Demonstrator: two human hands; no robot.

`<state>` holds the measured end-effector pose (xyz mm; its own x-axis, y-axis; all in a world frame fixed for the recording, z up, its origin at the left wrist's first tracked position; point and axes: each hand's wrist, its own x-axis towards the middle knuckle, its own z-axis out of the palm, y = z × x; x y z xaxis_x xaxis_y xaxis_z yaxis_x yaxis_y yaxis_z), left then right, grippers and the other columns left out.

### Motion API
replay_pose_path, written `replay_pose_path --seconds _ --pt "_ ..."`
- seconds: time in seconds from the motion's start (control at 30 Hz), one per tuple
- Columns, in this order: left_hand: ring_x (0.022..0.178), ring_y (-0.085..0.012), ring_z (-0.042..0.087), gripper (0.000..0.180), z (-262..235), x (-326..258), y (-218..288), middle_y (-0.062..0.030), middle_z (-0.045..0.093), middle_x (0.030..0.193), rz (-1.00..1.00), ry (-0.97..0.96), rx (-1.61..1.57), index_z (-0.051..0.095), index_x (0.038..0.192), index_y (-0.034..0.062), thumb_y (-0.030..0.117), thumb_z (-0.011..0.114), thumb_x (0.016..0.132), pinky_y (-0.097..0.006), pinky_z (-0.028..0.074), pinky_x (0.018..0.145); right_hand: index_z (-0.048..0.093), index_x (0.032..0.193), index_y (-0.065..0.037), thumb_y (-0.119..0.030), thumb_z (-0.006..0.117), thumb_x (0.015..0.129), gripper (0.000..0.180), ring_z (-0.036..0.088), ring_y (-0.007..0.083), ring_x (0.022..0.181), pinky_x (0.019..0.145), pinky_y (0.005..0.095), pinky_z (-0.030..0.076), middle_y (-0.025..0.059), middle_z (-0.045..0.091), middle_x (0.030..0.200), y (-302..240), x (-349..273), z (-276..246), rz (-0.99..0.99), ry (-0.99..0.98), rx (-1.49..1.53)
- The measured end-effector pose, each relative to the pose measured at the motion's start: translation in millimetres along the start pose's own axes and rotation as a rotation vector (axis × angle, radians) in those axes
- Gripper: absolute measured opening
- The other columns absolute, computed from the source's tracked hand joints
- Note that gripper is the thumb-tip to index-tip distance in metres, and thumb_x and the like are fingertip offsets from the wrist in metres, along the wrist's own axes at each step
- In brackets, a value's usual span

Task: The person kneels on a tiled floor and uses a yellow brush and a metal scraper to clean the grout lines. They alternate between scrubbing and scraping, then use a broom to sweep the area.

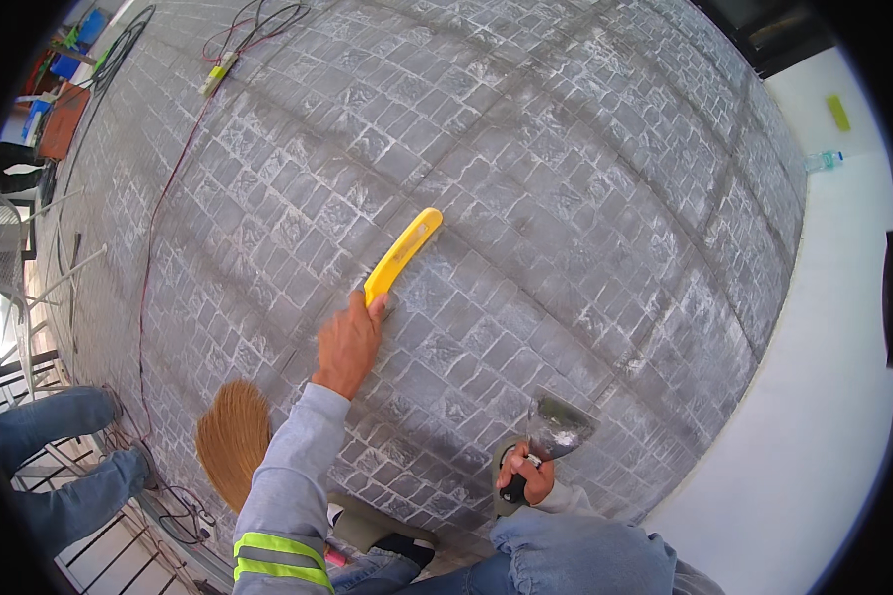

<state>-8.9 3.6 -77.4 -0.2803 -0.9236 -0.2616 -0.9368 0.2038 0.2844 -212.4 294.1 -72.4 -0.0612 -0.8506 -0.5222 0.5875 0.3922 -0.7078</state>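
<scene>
Now my left grip [349, 349] is clasping a yellow tool [404, 255], my right grip [526, 474] a scraper [560, 428], both jutting out ahead.

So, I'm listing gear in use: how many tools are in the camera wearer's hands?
2: a yellow curved tool in the left hand and a broad-bladed scraper in the right hand. Anything small tucked inside either grip would be hidden.

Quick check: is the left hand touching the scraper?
Apart. The head view shows the left hand gripping the yellow tool, with floor plainly visible between it and the scraper, which the right hand holds.
</scene>
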Motion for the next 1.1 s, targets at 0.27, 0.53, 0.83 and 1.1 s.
replay_pose_path --seconds 0.27,0.53,0.83,1.1 --pt "0.059 -0.0453 0.06 0.041 -63 -97 -73 -0.0244 0.06 0.063 -0.147 -0.323 0.133 0.05 0.093 0.003 0.043 0.043 0.098 -0.055 0.045 0.052 0.047 0.076 -0.003 -0.013 0.05 0.091 0.019 0.058 0.0195 0.057 0.058 0.0317 0.05 0.0107 0.057 0.061 -3 -2 -1 0.027 0.03 0.027" --pt "0.058 -0.0474 0.056 0.04 -21 15 -18 -0.026 0.058 0.063 0.027 0.048 0.037 0.052 0.091 0.0013 0.039 0.043 0.099 -0.055 0.043 0.05 0.046 0.076 -0.003 -0.013 0.049 0.092 0.019 0.058 0.019 0.058 0.059 0.0317 0.05 0.0111 0.057 0.061 0 1 0 0.03 -0.006 -0.036" --pt "0.057 -0.0447 0.06 0.043 -46 -106 -54 -0.0242 0.06 0.062 -0.073 -0.272 0.084 0.051 0.091 0.0018 0.044 0.043 0.098 -0.054 0.046 0.05 0.043 0.076 -0.004 -0.014 0.049 0.092 0.02 0.058 0.0213 0.056 0.057 0.0336 0.05 0.0123 0.056 0.06 -1 0 -3 0.027 -0.003 -0.006" --pt "0.056 -0.0447 0.059 0.042 -12 -16 12 -0.0234 0.059 0.061 0.041 -0.087 0.07 0.052 0.087 0.0007 0.041 0.045 0.098 -0.052 0.046 0.048 0.049 0.076 -0.003 -0.016 0.051 0.092 0.021 0.058 0.0172 0.058 0.058 0.0299 0.049 0.0091 0.057 0.061 -1 1 5 0.043 0.039 -0.059"
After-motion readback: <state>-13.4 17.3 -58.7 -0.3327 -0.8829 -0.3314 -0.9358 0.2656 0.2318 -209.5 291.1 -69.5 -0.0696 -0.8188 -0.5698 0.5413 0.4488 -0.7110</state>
